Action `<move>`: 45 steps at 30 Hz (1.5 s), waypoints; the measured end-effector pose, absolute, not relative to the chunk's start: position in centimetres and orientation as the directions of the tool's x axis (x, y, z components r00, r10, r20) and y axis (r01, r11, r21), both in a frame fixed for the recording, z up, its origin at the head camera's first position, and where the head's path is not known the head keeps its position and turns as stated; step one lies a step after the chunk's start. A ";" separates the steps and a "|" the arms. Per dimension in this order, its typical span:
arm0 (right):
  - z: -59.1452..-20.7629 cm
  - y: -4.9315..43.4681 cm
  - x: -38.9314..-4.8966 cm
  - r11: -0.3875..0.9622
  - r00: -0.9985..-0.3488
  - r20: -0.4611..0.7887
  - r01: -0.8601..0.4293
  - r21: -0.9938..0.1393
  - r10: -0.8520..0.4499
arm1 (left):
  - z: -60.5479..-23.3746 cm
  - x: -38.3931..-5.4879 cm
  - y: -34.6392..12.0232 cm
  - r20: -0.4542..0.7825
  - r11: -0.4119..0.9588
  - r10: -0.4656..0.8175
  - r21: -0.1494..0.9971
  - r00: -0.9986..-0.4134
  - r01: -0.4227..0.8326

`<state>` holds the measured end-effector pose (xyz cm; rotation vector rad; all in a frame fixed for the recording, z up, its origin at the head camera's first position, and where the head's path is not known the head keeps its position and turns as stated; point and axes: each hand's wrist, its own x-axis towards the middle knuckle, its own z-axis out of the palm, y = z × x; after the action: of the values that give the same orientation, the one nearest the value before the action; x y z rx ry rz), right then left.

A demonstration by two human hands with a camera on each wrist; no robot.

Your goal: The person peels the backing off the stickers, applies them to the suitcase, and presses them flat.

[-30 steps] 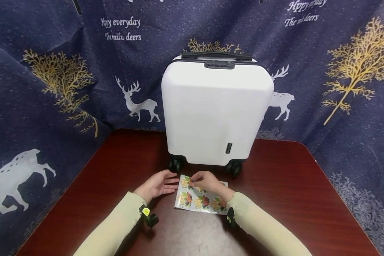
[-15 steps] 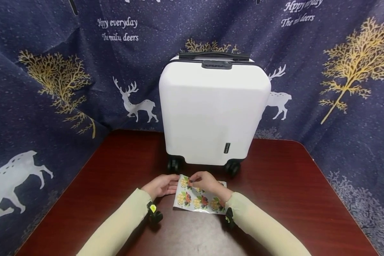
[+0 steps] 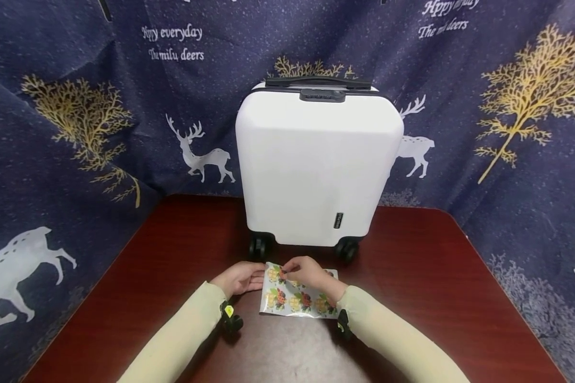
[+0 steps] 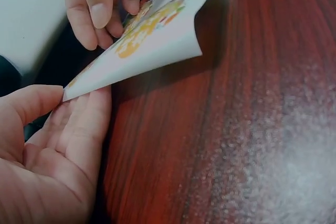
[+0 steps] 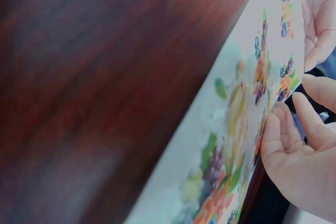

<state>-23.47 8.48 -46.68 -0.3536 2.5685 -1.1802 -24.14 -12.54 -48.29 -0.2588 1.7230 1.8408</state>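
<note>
A glossy white sticker sheet (image 3: 299, 301) printed with rows of fruit pictures lies in front of the suitcase. My left hand (image 3: 240, 277) pinches its far left corner; in the left wrist view the thumb is on top, with fingers underneath, and the sheet's near edge (image 4: 157, 51) curves up off the wood. My right hand (image 3: 309, 271) reaches across the sheet, thumb and forefinger pinching at its far edge near that corner. In the right wrist view those fingertips (image 5: 306, 81) meet at the edge beside a fruit print, while the other fingers are partly behind the sheet.
Just behind the sheet a white suitcase (image 3: 316, 159) stands upright on black wheels (image 3: 347, 249). Everything sits on a dark red wooden table (image 3: 412, 287). A navy cloth (image 3: 163, 96) with deer and trees hangs behind it. Cameras are strapped at both wrists.
My left hand has moved right, from open fingers beside the sheet to a grip on its corner. The right hand stays at about the same spot. The whole view has shifted slightly.
</note>
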 end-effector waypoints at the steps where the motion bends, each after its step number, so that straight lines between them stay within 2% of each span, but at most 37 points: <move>1: -46.6 8.4 -23.5 0.634 -0.926 -0.156 -0.105 -0.767 -0.342 | -48.3 -24.1 -12.6 -0.522 0.017 0.286 0.841 -0.803 -0.541; 11: -46.1 8.3 -23.4 0.637 -0.923 -0.125 -0.150 -0.756 -0.365 | -48.4 -24.4 -12.7 -0.548 0.000 0.271 0.822 -0.791 -0.570; 19: -46.0 8.2 -24.4 0.629 -0.909 -0.057 -0.239 -0.740 -0.413 | -48.4 -24.5 -12.7 -0.566 -0.007 0.286 0.805 -0.773 -0.593; 31: -46.0 7.2 -25.9 0.586 -0.847 -0.083 -0.289 -0.757 -0.526 | -48.1 -24.7 -13.1 -0.576 -0.030 0.324 0.786 -0.750 -0.617; 45: -46.5 6.3 -26.6 0.588 -0.835 -0.096 -0.296 -0.753 -0.542 | -48.2 -24.8 -13.2 -0.582 -0.037 0.315 0.781 -0.750 -0.623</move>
<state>-26.57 6.32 -46.46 -0.6829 2.5051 -1.1020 -24.85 -13.18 -48.23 -0.3303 1.5950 1.8539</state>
